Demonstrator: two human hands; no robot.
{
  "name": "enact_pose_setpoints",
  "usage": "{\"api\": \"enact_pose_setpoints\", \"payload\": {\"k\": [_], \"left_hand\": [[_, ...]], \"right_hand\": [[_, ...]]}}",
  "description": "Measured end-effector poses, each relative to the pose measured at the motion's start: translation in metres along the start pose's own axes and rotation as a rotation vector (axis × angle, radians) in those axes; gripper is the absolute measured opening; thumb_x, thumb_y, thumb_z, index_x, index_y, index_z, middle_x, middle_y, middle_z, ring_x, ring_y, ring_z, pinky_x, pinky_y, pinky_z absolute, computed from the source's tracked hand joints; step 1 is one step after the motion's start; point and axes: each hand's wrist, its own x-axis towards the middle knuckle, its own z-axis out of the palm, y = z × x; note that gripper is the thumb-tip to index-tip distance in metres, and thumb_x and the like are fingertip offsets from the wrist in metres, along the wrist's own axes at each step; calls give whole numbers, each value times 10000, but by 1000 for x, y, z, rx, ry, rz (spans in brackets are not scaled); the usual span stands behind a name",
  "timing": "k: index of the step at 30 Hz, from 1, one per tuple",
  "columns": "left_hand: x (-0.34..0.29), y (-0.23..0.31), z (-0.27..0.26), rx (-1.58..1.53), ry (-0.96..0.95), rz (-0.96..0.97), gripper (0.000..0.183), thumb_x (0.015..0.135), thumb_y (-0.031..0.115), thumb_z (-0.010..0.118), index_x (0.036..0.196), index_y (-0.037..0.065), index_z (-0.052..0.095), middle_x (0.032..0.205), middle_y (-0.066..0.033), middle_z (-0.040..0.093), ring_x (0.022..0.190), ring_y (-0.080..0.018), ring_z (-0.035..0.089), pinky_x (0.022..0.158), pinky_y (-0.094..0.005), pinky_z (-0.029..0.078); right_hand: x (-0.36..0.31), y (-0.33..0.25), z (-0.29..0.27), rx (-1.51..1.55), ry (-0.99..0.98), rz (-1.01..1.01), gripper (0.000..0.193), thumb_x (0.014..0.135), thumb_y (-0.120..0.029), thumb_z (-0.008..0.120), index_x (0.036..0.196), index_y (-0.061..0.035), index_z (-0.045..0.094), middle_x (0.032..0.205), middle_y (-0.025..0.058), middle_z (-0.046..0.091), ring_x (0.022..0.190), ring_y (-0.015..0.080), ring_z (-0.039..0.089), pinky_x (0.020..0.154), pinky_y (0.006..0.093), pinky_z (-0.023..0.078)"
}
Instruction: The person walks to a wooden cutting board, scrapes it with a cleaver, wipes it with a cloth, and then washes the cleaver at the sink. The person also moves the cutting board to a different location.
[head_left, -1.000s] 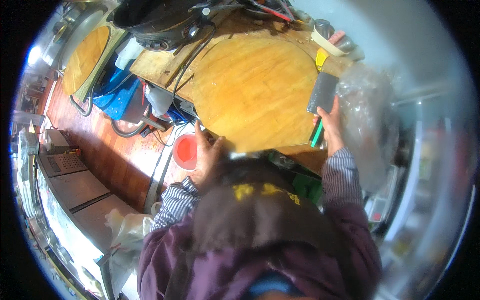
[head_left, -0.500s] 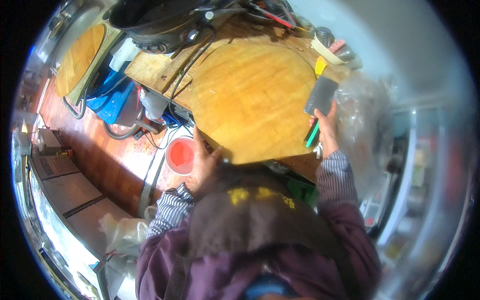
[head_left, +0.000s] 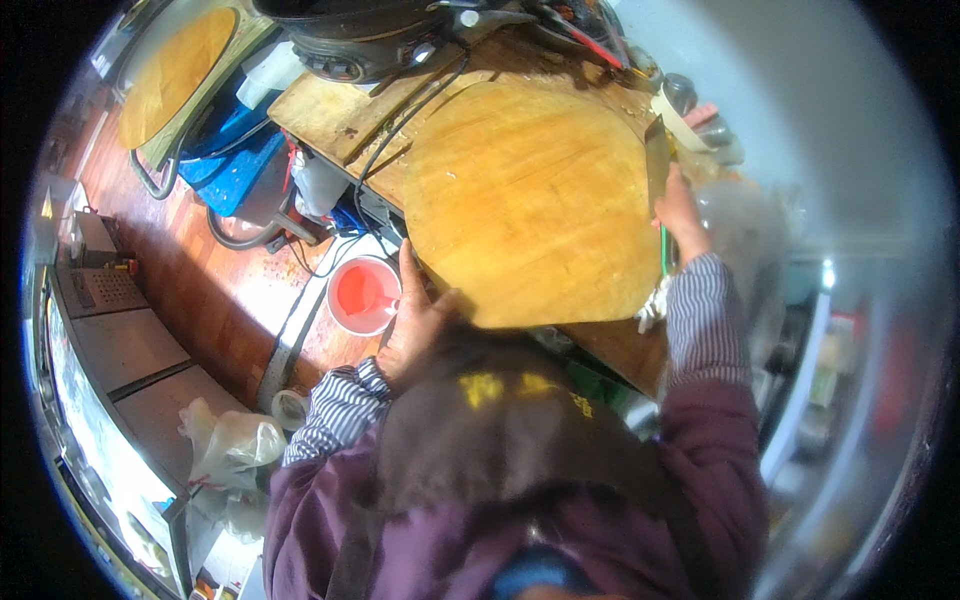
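A large round wooden board (head_left: pixel 530 200) lies on the worktable in front of me. At its lower left edge is my left hand (head_left: pixel 418 318), index finger stretched up along the rim and thumb spread toward the wood. The other fingers are partly hidden. My right hand (head_left: pixel 682 222), at the board's right edge, is closed round a broad-bladed tool (head_left: pixel 657 158). Its grey rectangular blade shows nearly edge-on and points away from me. Part of a green-and-black handle shows below the hand. A crumpled white scrap (head_left: pixel 654 302) sits by the board's lower right edge.
A dark round appliance (head_left: pixel 360 45) stands behind the board, its cable (head_left: pixel 405 125) running down the left. Below left is a white bucket (head_left: pixel 364 325) with a red inside. A cream container (head_left: pixel 682 122) with jars stands at the far right, by a clear plastic bag (head_left: pixel 740 225).
My right hand has moved right and slightly away, turning the blade from broadside to nearly edge-on. The left hand stays at the board's edge. The whole view has shifted slightly.
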Motion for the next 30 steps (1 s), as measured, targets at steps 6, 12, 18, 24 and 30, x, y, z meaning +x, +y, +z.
{"api": "enact_pose_setpoints", "payload": {"k": [6, 12, 18, 24, 30], "left_hand": [[0, 16, 2, 31, -4, -33, 912, 779, -140, 538, 1440, 134, -28, 1389, -181, 301, 1221, -249, 408, 944, -324, 408], [-2, 23, -1, -136, -42, -189, 911, 761, -138, 548, 1433, 91, -22, 1398, -170, 278, 1235, -260, 389, 965, -339, 393], [5, 3, -5, 123, -20, 72, 915, 749, -135, 552, 1429, 76, -23, 1404, -171, 270, 1254, -264, 368, 986, -358, 377], [2, -3, -5, 93, -7, 28, 915, 754, -134, 552, 1428, 75, -29, 1402, -172, 272, 1258, -262, 363, 988, -357, 376], [1, -7, -6, 91, -14, -20, 908, 776, -132, 537, 1427, 85, -58, 1408, -172, 266, 1272, -263, 340, 1001, -359, 356]], "right_hand": [[7, -35, 7, -286, 4, -17, 435, 819, -12, 503, 1202, -23, 297, 924, 222, 636, 875, 352, 630, 771, 431, 476], [11, -104, 26, -318, -51, -131, 532, 817, 17, 428, 1318, -46, 261, 1050, 246, 575, 803, 342, 635, 756, 430, 474], [2, -140, 39, -322, -67, -280, 569, 844, 4, 410, 1370, -71, 208, 1060, 257, 574, 954, 377, 580, 820, 446, 454], [-22, -174, 56, -336, -112, -522, 601, 828, 23, 406, 1382, -94, 204, 1036, 260, 579, 945, 405, 568, 809, 472, 440], [-35, -171, 52, -236, -258, -732, 614, 840, -13, 427, 1400, -96, 187, 1022, 255, 587, 942, 407, 570, 805, 470, 440]]}}
